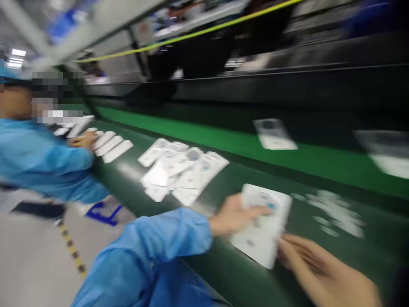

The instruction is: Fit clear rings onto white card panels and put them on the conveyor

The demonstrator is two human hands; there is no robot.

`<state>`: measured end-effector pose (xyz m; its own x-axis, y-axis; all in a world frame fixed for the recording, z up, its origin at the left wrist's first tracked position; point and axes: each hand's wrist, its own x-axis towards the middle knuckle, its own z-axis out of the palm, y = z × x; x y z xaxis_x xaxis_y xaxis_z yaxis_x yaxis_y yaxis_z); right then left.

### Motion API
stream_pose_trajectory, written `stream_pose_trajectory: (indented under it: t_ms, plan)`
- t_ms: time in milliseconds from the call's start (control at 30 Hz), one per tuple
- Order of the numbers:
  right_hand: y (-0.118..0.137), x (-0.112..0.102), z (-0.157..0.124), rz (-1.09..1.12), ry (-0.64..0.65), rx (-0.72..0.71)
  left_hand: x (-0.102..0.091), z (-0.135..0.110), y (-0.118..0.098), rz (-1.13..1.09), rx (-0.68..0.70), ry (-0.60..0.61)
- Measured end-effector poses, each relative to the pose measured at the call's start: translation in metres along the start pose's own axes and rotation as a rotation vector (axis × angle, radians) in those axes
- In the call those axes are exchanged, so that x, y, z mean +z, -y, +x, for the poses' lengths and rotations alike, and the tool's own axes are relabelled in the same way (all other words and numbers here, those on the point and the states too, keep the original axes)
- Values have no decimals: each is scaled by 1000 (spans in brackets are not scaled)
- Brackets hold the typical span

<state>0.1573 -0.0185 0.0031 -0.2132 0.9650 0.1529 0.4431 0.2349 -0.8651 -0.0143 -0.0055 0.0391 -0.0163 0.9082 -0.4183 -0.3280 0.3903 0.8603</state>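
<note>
White printed cards (263,226) right under the fingers (257,209) of the left hand (234,215), those fingers lying flat on top, close together. Right hand (326,268) pretty blurry, fingers (297,251) at the cards' lower edge, pinch or no pinch impossible to tell. Dark green conveyor belt (220,273) below the fingers, looser pile of cards (182,170) just past them, co-worker's blue sleeve (47,157) farther left.

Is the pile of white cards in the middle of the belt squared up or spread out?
Spread out: the white cards lie overlapping at mixed angles on the dark green belt, with their edges unaligned.
</note>
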Motion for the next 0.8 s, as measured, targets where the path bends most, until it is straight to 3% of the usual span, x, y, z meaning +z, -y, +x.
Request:
stream_pose_trajectory:
  t_ms: [67,167,400,800]
  plan:
    - [-1,-24,-19,-12,-116,27,14,12,13,127,109,53]
    - [0,-25,-18,8,-223,-45,18,26,20,199,174,162]
    - [4,-13,-15,-8,-207,-154,18,24,11,155,89,169]
    - [11,-14,-15,-101,-284,-363,19,22,13,277,206,188]
